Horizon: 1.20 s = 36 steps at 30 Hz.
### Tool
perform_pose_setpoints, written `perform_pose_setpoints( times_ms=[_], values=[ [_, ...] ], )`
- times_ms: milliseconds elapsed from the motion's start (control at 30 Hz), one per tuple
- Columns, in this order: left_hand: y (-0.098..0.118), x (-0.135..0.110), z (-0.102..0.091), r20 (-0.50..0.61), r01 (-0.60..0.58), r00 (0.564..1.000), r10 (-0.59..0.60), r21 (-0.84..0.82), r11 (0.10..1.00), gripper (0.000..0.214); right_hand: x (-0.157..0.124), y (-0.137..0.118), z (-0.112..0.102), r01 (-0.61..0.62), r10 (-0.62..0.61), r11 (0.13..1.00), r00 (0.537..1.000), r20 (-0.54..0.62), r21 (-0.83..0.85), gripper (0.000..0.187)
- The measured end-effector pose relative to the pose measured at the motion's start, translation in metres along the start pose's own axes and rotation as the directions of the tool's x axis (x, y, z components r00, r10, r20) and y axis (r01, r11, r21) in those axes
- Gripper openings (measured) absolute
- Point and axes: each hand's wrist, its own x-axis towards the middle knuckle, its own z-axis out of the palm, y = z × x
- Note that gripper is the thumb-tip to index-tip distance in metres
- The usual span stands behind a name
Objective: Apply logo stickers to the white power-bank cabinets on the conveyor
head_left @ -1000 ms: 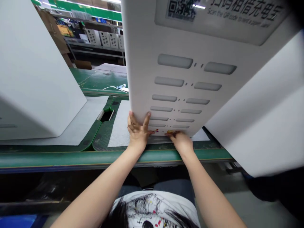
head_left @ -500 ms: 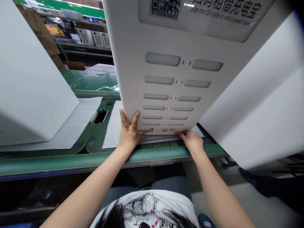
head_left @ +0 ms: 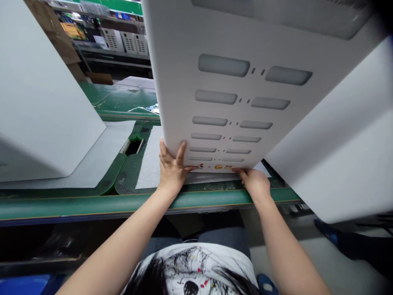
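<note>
A tall white power bank rental cabinet (head_left: 181, 102) stands before me on a white sheet (head_left: 145, 164), its front showing two columns of slots. At its lower left corner, my left hand (head_left: 172, 169) grips the edge, with the thumb on the front beside a printed logo (head_left: 218, 166) and fingers spread along the corner. My right hand (head_left: 257, 183) holds the bottom edge, thumb pressed to the front and the other fingers hidden below or curled. The cabinet's top lies outside the view.
White cabinets stand close on the left (head_left: 39, 102) and right (head_left: 344, 143). A green belt edge (head_left: 101, 205) runs along the front, with a gap (head_left: 132, 147) between plates. Behind are shelves with slotted white cabinets (head_left: 129, 42). A person's leg (head_left: 353, 243) shows at lower right.
The cabinet's front sits slightly farther right and higher in view, and its QR panel has mostly left the top. Both hands keep the same hold on its bottom edge.
</note>
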Motion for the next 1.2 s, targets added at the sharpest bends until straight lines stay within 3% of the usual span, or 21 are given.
perform_pose_setpoints(
  times_ms=[133, 200, 233, 300, 367, 433, 500, 633, 767, 933, 1100, 1200],
  values=[
    [-0.009, -0.003, -0.015, 0.062, 0.001, 0.998, 0.007, -0.133, 0.991, 0.108, -0.008, 0.021, 0.003, -0.057, 0.047, 0.996, 0.988, -0.148, -0.062, 0.042],
    [-0.002, -0.003, -0.017, 0.093, 0.067, 0.994, -0.051, -0.173, 0.983, 0.113, -0.018, 0.015, 0.012, 0.075, -0.099, 0.993, 0.955, -0.28, -0.094, 0.036],
    [0.004, -0.002, -0.016, 0.09, 0.096, 0.993, -0.082, -0.167, 0.981, 0.117, -0.023, 0.007, 0.018, 0.199, -0.22, 0.975, 0.914, -0.34, -0.098, 0.033],
    [0.016, 0.0, -0.01, 0.048, 0.125, 0.992, -0.12, -0.118, 0.985, 0.125, -0.035, -0.017, 0.029, 0.49, -0.473, 0.868, 0.766, -0.434, -0.082, 0.033],
    [0.021, 0.001, -0.002, -0.009, 0.132, 0.991, -0.133, -0.066, 0.989, 0.122, -0.046, -0.043, 0.04, 0.721, -0.652, 0.687, 0.556, -0.515, -0.092, 0.031],
    [0.017, 0.001, 0.001, -0.018, 0.118, 0.993, -0.119, -0.065, 0.991, 0.111, -0.055, -0.065, 0.047, 0.823, -0.741, 0.544, 0.379, -0.554, -0.165, 0.025],
    [0.007, 0.0, -0.005, 0.033, 0.083, 0.996, -0.08, -0.108, 0.991, 0.096, -0.062, -0.077, 0.051, 0.835, -0.786, 0.489, 0.297, -0.542, -0.253, 0.025],
    [-0.011, -0.005, -0.031, 0.126, 0.098, 0.99, -0.07, -0.233, 0.968, 0.077, -0.065, -0.083, 0.051, 0.802, -0.842, 0.471, 0.284, -0.458, -0.368, 0.036],
    [-0.005, -0.008, -0.051, 0.026, 0.093, 0.996, -0.091, -0.09, 0.992, 0.055, -0.068, -0.086, 0.049, 0.768, -0.883, 0.441, 0.28, -0.376, -0.465, 0.039],
    [0.004, -0.01, -0.05, -0.026, 0.034, 0.999, -0.03, 0.172, 0.985, 0.018, -0.074, -0.094, 0.05, 0.732, -0.888, 0.451, 0.309, -0.34, -0.511, 0.039],
    [0.007, -0.011, -0.043, 0.027, -0.07, 0.997, 0.066, 0.202, 0.977, 0.017, -0.072, -0.096, 0.051, 0.766, -0.874, 0.457, 0.293, -0.387, -0.452, 0.035],
    [0.011, -0.01, -0.041, 0.066, -0.116, 0.992, 0.104, 0.197, 0.974, 0.017, -0.067, -0.095, 0.052, 0.779, -0.842, 0.49, 0.307, -0.443, -0.391, 0.035]
  ],
)
